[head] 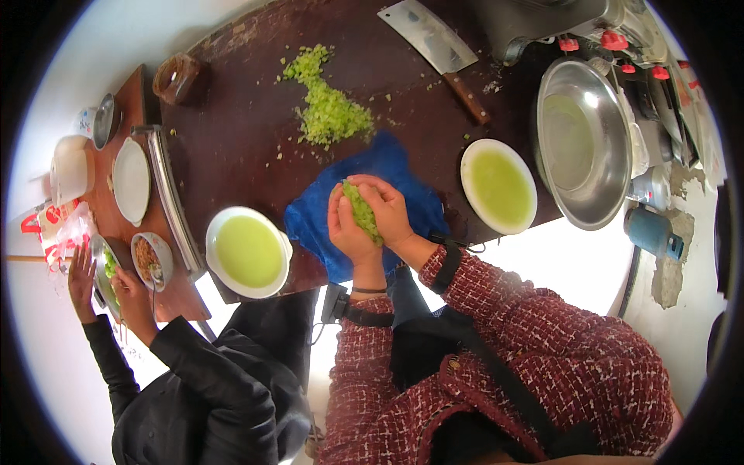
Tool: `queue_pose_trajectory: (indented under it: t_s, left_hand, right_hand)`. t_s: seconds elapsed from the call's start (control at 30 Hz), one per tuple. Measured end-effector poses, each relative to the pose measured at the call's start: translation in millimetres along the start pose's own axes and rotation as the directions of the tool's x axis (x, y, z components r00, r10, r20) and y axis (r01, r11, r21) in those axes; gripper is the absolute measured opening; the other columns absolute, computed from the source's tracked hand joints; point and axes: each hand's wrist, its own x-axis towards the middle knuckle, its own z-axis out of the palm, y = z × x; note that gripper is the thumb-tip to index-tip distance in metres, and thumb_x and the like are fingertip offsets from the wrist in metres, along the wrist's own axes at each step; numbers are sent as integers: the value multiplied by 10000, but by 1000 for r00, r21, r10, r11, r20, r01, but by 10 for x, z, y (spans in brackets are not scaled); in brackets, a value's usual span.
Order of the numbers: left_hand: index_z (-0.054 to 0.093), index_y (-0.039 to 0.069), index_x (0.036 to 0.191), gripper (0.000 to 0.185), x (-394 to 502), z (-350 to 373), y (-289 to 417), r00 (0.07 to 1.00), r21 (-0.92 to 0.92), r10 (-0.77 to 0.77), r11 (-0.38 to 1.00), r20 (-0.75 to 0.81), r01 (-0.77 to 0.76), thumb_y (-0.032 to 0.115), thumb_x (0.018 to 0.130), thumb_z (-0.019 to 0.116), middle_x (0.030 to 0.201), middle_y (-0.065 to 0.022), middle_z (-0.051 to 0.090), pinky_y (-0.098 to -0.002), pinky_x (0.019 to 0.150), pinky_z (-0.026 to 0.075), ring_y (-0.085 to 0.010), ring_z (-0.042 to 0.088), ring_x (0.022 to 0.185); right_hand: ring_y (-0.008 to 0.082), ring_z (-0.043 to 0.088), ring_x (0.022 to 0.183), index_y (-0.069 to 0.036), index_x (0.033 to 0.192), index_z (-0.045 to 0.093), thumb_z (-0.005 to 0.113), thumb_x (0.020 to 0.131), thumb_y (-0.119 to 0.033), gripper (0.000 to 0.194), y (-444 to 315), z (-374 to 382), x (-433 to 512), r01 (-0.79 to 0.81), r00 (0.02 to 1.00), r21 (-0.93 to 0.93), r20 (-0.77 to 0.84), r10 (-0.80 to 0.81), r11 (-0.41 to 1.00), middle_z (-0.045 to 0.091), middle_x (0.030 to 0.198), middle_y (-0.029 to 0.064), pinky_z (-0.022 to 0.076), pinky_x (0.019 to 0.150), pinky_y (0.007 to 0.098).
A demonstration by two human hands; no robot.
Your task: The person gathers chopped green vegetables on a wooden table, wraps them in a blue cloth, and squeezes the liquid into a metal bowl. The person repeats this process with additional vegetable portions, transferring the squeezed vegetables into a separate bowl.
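Note:
My left hand (351,232) and my right hand (386,212) are cupped together around a clump of chopped green vegetable (363,214). They hold it above a blue cloth (314,218) spread at the near edge of the dark table. Beyond the cloth lies a loose heap of the same chopped vegetable (334,116). White bowls of cloudy green liquid stand on both sides, the left bowl (249,253) and the right bowl (499,186). What the palms cover cannot be seen.
A cleaver (433,38) lies at the far right, near a large steel basin (584,142). A brown jar (177,78) stands far left. On the side table, a co-worker's hands (133,299) are over a bowl with green pieces, beside a bowl of brown filling (151,261) and a white dish (131,182).

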Motion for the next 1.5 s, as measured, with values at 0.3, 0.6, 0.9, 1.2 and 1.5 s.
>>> queue_pose_trajectory:
  t_s: [0.3, 0.6, 0.9, 1.2, 1.5]
  left_hand:
    - [586, -8, 1121, 268, 34, -469, -207, 767, 691, 500, 384, 401, -612, 157, 935, 482, 1193, -181, 573, -441, 1010, 364, -368, 489, 1185]
    - [602, -18, 1086, 233, 97, -503, -24, 745, 676, 434, 335, 507, -656, 122, 920, 516, 1191, -184, 569, -423, 1005, 362, -363, 479, 1191]
    - [608, -7, 1029, 195, 793, -8, 451, 722, 640, 551, 385, 419, -665, 131, 914, 532, 1108, -159, 585, -421, 916, 407, -322, 533, 1062]
    - [622, 63, 1006, 208, 1679, 103, 373, 688, 815, 436, -291, 580, -502, 194, 862, 546, 1057, -130, 575, -453, 832, 445, -360, 525, 978]
    - [598, 72, 1066, 250, 1746, -11, 432, 707, 787, 346, -280, 617, -550, 205, 871, 513, 1062, -154, 579, -432, 843, 456, -359, 529, 968]
  right_hand:
    - [318, 525, 1085, -30, 979, 618, 574, 828, -146, 195, 249, -224, -21, 637, 771, -523, 417, -482, 566, 610, 1095, 122, 382, 957, 411]
    - [274, 525, 1091, -63, 985, 639, 591, 831, -161, 189, 20, -251, -21, 603, 797, -600, 421, -432, 526, 608, 1123, 91, 351, 955, 396]
    - [257, 564, 1038, -39, 1015, 635, 561, 871, -98, 172, -495, 28, 769, 650, 714, -571, 231, -661, 502, 597, 1127, 94, 383, 945, 339]
    - [340, 454, 1076, -139, 1040, 640, 625, 790, -170, 252, -415, -170, 1641, 352, 802, -929, 239, -547, 111, 495, 1151, 104, 391, 892, 446]
    - [319, 492, 1040, -140, 1033, 636, 625, 789, -177, 247, -516, -278, 1663, 455, 745, -875, 274, -609, 163, 535, 1075, 107, 423, 853, 451]
